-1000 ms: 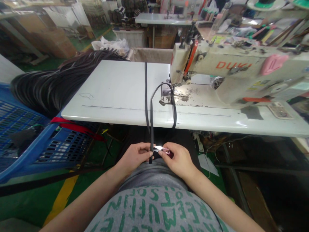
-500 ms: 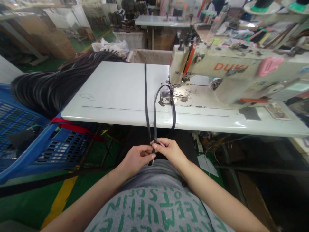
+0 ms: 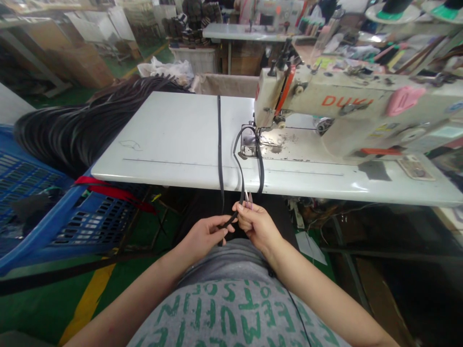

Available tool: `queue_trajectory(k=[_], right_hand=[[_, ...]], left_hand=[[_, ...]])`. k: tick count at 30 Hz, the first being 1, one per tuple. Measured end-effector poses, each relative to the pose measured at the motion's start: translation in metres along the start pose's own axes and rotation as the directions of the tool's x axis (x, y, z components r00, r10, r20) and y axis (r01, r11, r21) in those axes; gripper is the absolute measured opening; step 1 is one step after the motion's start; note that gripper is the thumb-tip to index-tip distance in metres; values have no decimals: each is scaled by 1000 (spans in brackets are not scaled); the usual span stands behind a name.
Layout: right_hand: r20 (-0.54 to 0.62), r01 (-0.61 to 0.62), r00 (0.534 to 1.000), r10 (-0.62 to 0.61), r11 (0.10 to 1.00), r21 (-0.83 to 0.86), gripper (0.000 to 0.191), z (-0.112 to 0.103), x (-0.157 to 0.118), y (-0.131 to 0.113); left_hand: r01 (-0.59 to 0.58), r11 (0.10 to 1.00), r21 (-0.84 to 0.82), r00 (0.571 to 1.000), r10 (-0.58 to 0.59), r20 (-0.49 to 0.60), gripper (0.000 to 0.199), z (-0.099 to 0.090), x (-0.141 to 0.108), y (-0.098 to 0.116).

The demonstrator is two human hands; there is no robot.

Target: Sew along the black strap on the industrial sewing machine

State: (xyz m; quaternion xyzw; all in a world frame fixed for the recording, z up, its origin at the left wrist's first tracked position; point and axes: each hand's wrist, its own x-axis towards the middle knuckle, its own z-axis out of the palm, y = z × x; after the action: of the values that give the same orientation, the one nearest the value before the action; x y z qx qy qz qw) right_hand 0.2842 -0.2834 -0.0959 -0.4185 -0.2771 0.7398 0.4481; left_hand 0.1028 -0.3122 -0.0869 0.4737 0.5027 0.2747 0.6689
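My left hand pinches a narrow black strap just in front of the table edge. Beside it, my right hand is closed on the strap's looped part, with small pink-handled scissors also in its fingers, blades pointing up. The strap runs from my hands up over the white sewing table. One length curves to the needle area of the sewing machine, and another hangs over the table's front edge below the needle.
A blue basket with a red band stands at the left. Behind it lies a large bundle of black straps. A second sewing table and a pink item are farther back.
My right hand has moved slightly right, and the scissors now point up, clear of the strap. The middle length of strap has bent to the right.
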Motion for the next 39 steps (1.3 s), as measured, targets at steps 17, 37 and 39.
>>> queue_trajectory(k=[17,37,39], right_hand=[[-1,40,999,-40,999,34,37,-12,4,9],[15,58,998,-57,997,-53,42,-9,6,14],[18,53,998,-52,997,-52,42,-9,6,15]], left_hand=[[38,999,0,996,-38,-78,41,4,2,4],[66,997,45,994,-62,-89,44,5,11,-3],[68,996,57,994,-63,-89,44,4,12,-3]])
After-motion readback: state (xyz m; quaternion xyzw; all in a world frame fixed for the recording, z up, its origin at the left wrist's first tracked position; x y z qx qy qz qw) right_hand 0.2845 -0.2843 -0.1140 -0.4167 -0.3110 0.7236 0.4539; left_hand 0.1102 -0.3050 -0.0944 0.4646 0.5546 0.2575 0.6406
